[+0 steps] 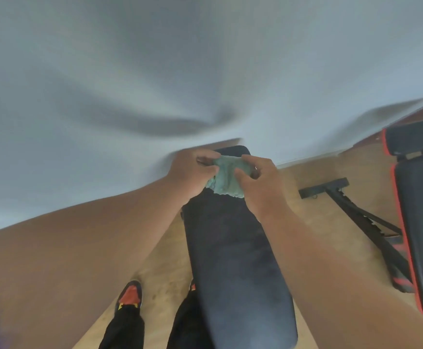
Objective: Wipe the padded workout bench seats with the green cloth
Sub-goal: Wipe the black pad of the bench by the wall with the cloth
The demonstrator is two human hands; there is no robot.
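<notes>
A: The green cloth [226, 178] is being held bunched between both hands over the far end of the black padded bench [233, 250], apparently being refolded for a fresh wiping face.

B: And the grips?

A: It is being pinched by the left hand [192, 172] from one side and by the right hand [260, 182] from the other, fingers curled round the fabric.

B: Any writing being picked up?

A: None is being made out, not even on the red-trimmed bench [421, 222] well apart to the right.
</notes>
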